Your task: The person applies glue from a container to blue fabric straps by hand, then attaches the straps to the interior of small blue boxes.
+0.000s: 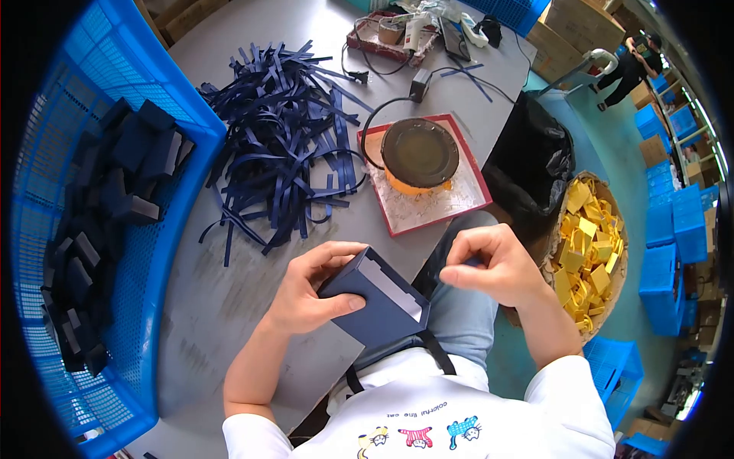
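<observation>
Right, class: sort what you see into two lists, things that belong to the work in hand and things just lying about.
In hand: navy box in the left hand; dark strip pinched in the right hand; pile of navy strips; blue crate of like boxes; probably the round pot.
Lying about: black bag; basket of yellow pieces; tape roll at the far end.

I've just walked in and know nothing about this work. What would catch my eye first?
Most likely the tangled heap of dark blue strips spread over the grey table, just beyond the hands. Next, the left hand grips an open navy box in front of the person, with the right hand pinched shut beside it. At far left, a blue crate holds many dark boxes.
</observation>
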Motion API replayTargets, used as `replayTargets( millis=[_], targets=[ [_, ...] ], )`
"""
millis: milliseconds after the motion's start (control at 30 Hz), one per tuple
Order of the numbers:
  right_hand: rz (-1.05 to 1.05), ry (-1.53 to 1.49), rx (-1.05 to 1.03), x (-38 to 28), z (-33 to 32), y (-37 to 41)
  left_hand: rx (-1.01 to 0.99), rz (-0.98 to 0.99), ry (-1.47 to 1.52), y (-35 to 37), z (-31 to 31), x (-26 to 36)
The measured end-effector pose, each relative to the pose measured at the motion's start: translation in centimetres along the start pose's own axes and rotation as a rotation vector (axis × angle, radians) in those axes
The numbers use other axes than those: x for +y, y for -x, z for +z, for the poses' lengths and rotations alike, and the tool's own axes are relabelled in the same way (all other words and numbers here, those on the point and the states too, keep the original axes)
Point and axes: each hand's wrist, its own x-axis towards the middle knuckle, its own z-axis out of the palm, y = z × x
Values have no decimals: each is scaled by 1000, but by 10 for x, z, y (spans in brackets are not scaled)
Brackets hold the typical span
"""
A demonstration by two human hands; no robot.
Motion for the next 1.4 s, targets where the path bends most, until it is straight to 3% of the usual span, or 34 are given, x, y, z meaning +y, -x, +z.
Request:
replayTargets(
  millis=[133,367,700,867,967,1033,1100,1133,1267,1333,1400],
  targets=[
    [-121,253,-130,-7,14,3,-14,44,-37,4,0,1],
    [-107,411,-211,-8,20,0,-17,63,-81,7,3,4],
    [-167,506,-169,-2,26,-1,-10,76,-143,6,4,2],
    [-316,737,-63,13,28,-2,6,58,-190,7,5,1],
    [-280,791,-59,22,25,-4,43,-10,-166,4,6,-3],
    [-574,654,120,29,15,-9,74,-95,-22,3,5,-4],
    [-504,222,307,46,6,2,92,-74,-14,2,4,-5],
    [-470,151,387,49,5,10,105,-57,-6,2,4,-5],
    [-92,-136,196,72,24,24,96,-88,-46,0,4,-11],
    [146,-578,23,87,36,19,77,-95,-65,-2,7,-14],
    [190,-803,183,80,43,12,61,-104,-89,-2,8,-17]
  ],
)
